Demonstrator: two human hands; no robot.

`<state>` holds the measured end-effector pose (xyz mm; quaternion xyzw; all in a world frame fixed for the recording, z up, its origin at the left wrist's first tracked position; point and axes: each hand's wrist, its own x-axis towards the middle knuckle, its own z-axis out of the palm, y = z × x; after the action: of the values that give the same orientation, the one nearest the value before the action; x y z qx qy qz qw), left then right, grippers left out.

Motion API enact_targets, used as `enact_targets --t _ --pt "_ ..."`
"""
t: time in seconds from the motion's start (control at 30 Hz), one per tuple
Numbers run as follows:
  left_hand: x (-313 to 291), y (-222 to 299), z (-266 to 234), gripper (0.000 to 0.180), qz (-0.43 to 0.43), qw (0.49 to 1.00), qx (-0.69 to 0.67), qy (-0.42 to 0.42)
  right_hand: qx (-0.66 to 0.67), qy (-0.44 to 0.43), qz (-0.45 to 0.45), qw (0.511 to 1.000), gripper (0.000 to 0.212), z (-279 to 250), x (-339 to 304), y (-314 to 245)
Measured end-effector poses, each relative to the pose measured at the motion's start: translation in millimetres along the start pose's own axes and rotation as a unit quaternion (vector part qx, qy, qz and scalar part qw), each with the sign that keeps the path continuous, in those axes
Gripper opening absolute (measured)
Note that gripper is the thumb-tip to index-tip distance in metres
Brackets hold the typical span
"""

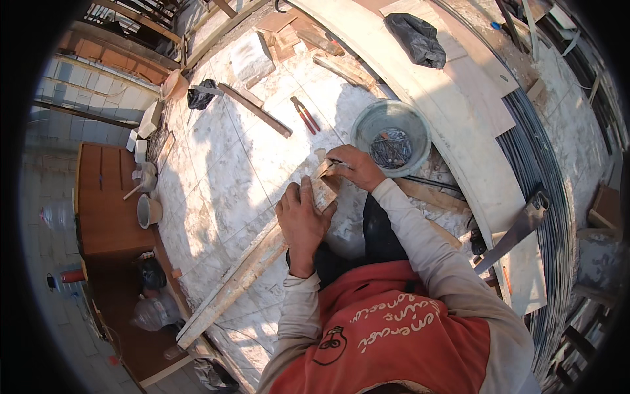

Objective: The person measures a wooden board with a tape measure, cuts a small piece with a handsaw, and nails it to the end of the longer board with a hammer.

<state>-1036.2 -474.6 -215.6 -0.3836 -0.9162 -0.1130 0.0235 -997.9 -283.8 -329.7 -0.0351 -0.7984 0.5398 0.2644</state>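
A long, pale wooden beam (244,281) runs from the lower left up to the middle, its far end in front of my body. My left hand (303,222) is closed over the beam near that end, fingers on one side and thumb on the other. At the tip, my right hand (356,168) has its fingers pinched together against the wood. What they hold is too small and dark to make out. Just beyond that hand stands a round grey-green bucket (362,125) with many loose nails (392,148) in it.
Red-handled pincers (305,116) and a dark wooden strip (254,110) lie on the dusty tiled floor. A handsaw (513,231) rests at the right, near a stack of metal rods (548,171). A black plastic bag (415,41) lies on the boards; a brown cabinet (108,217) is at left.
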Motion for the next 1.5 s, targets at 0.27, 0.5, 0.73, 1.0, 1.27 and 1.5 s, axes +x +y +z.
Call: enact_targets --t 0.27,0.5,0.73,1.0,1.27,1.5 --pt "-32.2 15.5 11.7 0.085 0.048 0.997 0.015 0.054 0.136 -0.172 0.068 0.973 0.036 -42.0 -9.0 6.7" --pt "-61.9 23.5 34.5 0.086 0.093 0.994 0.027 0.042 0.454 0.048 0.241 0.856 0.05 -10.5 -85.5 -38.5" --pt "-107.0 46.4 65.8 0.086 0.164 0.985 0.044 -0.011 0.483 0.215 0.432 0.731 0.05 -4.2 -119.0 -34.6" --pt "-110.2 37.4 56.7 0.087 0.161 0.986 -0.011 -0.046 0.402 0.171 0.417 0.797 0.04 -7.7 -122.0 -36.8" --pt "-125.2 25.7 38.7 0.097 0.135 0.983 -0.076 -0.099 0.399 0.1 0.465 0.784 0.034 -26.5 -150.9 -51.2" --pt "-100.1 7.9 43.1 0.098 0.152 0.985 -0.044 -0.066 0.521 0.104 0.396 0.749 0.026 -11.7 -138.8 -42.2"
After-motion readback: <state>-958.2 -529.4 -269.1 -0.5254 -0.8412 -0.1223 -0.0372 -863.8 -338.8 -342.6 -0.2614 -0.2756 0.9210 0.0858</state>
